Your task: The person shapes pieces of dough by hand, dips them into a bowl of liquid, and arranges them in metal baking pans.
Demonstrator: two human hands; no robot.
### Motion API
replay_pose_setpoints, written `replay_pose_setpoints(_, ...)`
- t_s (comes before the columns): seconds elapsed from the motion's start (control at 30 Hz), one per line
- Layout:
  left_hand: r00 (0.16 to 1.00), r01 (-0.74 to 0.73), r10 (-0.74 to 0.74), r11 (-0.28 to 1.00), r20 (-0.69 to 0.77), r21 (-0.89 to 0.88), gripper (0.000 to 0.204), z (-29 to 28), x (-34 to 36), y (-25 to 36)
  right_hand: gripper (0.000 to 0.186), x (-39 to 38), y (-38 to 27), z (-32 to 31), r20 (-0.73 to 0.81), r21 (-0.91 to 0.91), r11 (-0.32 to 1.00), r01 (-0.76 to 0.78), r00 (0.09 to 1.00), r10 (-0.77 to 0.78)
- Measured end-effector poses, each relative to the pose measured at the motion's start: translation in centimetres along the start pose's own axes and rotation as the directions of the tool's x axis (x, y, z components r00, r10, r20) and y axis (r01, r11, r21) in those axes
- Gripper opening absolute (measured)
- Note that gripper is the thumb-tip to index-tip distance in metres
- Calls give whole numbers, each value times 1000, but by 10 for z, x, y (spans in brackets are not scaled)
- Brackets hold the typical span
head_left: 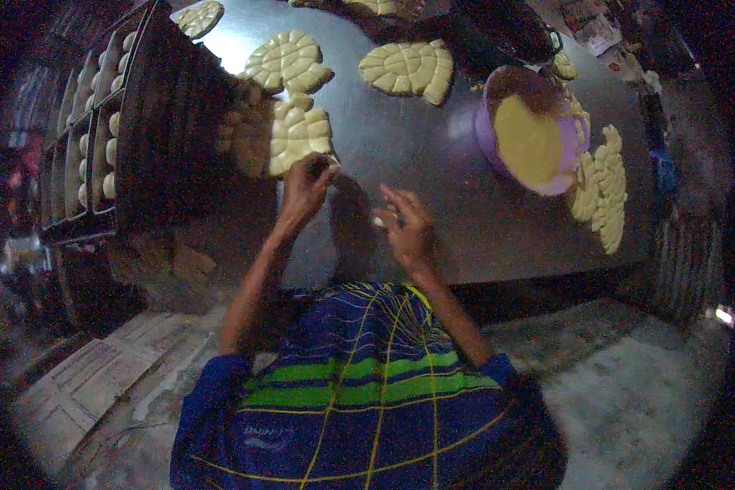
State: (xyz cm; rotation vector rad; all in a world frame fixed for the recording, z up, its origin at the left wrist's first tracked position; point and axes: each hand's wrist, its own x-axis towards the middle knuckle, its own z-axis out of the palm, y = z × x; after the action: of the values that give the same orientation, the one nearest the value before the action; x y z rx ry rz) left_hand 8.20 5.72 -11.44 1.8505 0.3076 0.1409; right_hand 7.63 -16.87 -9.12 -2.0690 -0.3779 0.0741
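Observation:
A scored slab of pale dough (298, 131) lies on the metal table, cut into lobed sections. At its near edge, my left hand (305, 192) is closed, with a small pale bit of dough at its fingertips; whether that bit joins the slab I cannot tell. To the right, my right hand (410, 233) hovers over the table with curled fingers around a small pale lump of dough (378, 221). Beyond the near slab sit another rounded scored dough (286, 61) and a fan-shaped one (408, 69).
On the right stands a purple tub (486, 122) with yellowish contents, beside more shaped dough (608, 192). A dark rack (159, 122) at left holds several dough balls (110, 151). The metal table's (482, 237) near edge runs in front of me. Another person's dark clothing shows at the far side.

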Motion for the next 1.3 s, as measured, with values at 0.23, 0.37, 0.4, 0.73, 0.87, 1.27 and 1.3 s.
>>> replay_pose_setpoints(0.23,982,166,-119,914,146,-370,23,15,-56,81,40,14,-25,1,263,443,853,-274,950,169)
replay_pose_setpoints(0.37,968,-43,19,995,-250,-93,21,27,-61,105,39,15,-24,-20,247,399,881,-252,955,161)
replay_pose_setpoints(0.4,959,-93,81,995,-273,-31,22,29,-64,112,37,12,-25,-21,271,478,824,-304,943,191)
replay_pose_setpoints(0.73,669,-716,743,642,10,275,17,98,-55,120,37,-25,-4,-57,250,833,392,-390,898,362)
replay_pose_setpoints(0.87,699,-710,711,679,77,186,18,119,-60,113,37,-33,6,-84,259,853,347,-390,893,367)
replay_pose_setpoints(1.27,523,-823,848,529,-89,204,33,207,-47,113,36,-12,47,-144,270,789,458,-410,901,341)
replay_pose_setpoints(1.3,540,-818,839,543,-71,187,38,212,-46,110,36,-13,47,-149,278,778,471,-416,900,336)
